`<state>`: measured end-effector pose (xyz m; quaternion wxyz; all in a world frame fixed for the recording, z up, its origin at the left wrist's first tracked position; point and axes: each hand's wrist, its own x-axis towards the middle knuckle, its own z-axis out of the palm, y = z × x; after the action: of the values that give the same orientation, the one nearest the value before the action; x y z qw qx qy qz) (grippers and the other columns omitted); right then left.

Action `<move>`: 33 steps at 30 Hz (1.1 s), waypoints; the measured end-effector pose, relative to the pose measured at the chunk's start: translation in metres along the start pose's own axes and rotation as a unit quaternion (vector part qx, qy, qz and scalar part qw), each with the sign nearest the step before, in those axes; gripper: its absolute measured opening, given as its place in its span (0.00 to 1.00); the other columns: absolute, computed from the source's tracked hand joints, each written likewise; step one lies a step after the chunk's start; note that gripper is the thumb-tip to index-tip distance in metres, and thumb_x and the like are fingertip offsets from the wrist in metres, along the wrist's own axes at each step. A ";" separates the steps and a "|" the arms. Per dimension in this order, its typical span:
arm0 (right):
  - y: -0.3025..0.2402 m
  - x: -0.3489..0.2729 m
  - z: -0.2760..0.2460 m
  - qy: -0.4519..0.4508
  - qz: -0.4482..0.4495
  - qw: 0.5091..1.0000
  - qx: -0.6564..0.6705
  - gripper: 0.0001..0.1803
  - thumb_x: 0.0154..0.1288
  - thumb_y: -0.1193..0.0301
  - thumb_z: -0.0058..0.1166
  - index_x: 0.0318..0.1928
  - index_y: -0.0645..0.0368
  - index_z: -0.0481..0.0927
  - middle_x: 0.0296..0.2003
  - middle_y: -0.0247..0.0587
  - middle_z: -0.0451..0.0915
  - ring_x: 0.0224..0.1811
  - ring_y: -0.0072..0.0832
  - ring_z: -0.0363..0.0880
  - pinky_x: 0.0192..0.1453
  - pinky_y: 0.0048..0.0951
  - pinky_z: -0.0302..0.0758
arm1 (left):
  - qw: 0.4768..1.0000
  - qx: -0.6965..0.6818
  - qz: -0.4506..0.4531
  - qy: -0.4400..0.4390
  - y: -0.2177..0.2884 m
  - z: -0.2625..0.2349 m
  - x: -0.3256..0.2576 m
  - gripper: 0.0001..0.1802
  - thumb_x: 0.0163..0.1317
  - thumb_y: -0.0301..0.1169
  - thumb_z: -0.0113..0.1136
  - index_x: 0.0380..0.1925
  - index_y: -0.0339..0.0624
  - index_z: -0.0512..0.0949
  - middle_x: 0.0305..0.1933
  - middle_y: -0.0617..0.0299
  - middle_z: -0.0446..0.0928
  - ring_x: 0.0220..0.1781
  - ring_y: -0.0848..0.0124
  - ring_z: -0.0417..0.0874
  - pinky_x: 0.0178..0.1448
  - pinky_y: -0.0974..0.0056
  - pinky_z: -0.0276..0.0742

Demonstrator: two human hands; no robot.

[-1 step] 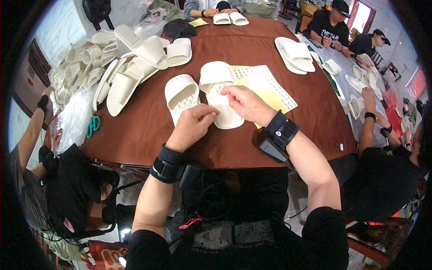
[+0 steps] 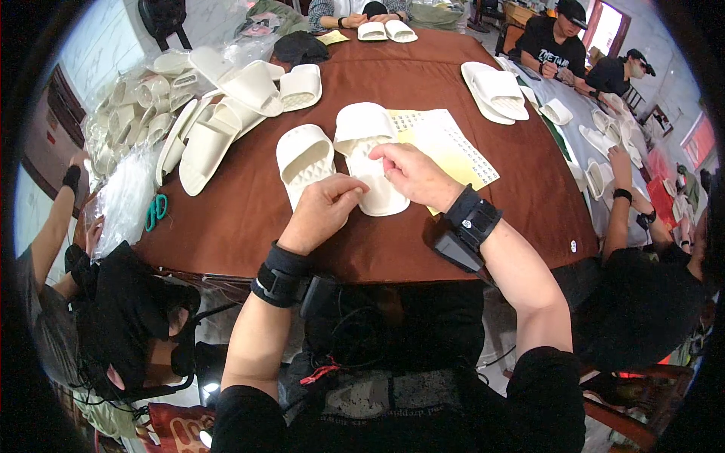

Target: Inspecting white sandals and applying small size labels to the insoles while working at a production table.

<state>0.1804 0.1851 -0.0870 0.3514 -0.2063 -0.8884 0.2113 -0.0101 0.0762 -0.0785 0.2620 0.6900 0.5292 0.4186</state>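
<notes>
Two cream slide slippers lie side by side before me, the left slipper (image 2: pixel 303 151) and the right slipper (image 2: pixel 365 122). My left hand (image 2: pixel 325 211) is closed at the near end of the left one, thumb and fingertips pinched together. Curled over the right slipper's footbed is my right hand (image 2: pixel 417 174), its fingers also drawn in. Whatever either pinch holds, if anything, is too small or hidden. Beside the right hand lie a white sheet of small printed labels (image 2: pixel 453 147) and a yellow sheet (image 2: pixel 442 175), partly overlapping.
Loose cream slippers (image 2: pixel 208 155) are heaped at the left, beside plastic-bagged ones (image 2: pixel 124 113). Teal-handled scissors (image 2: pixel 156 211) lie near the left edge of the brown-covered table (image 2: pixel 521 204). Another slipper pair (image 2: pixel 502 94) sits at the far right. People work around the table.
</notes>
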 end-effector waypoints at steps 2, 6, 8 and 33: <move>0.004 0.002 0.001 0.013 -0.006 1.000 -0.010 0.13 0.63 0.80 0.45 0.48 0.61 0.75 0.35 0.43 0.76 0.37 0.35 0.75 0.42 0.33 0.73 | 1.000 0.005 0.002 -0.003 -0.001 0.000 0.004 0.09 0.64 0.26 0.54 0.38 0.34 0.82 0.35 0.60 0.82 0.38 0.76 0.79 0.45 0.69 0.74; -0.004 0.005 -0.003 -0.021 0.097 0.993 0.065 0.13 0.61 0.80 0.46 0.47 0.62 0.74 0.31 0.37 0.73 0.34 0.25 0.72 0.40 0.28 0.72 | 1.000 0.010 0.011 0.005 -0.009 0.000 0.004 0.09 0.64 0.26 0.54 0.38 0.34 0.82 0.35 0.60 0.82 0.39 0.74 0.80 0.46 0.69 0.75; -0.001 0.003 -0.003 -0.022 0.096 0.993 0.069 0.13 0.61 0.80 0.47 0.47 0.61 0.74 0.32 0.38 0.73 0.34 0.26 0.72 0.40 0.28 0.72 | 1.000 0.015 0.016 0.005 -0.008 0.000 0.005 0.09 0.64 0.26 0.54 0.38 0.34 0.82 0.36 0.59 0.82 0.39 0.74 0.80 0.46 0.69 0.75; -0.020 0.010 -0.014 -0.057 0.099 0.989 0.093 0.11 0.65 0.80 0.44 0.47 0.62 0.71 0.36 0.41 0.75 0.38 0.25 0.73 0.44 0.27 0.72 | 0.999 0.024 0.033 0.010 -0.009 0.000 0.005 0.09 0.63 0.26 0.55 0.37 0.34 0.83 0.38 0.56 0.83 0.41 0.71 0.83 0.47 0.67 0.76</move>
<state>0.1793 0.1763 -0.0619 0.2949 -0.2474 -0.8586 0.3387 -0.0143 0.0841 -0.0841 0.2264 0.7088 0.5186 0.4212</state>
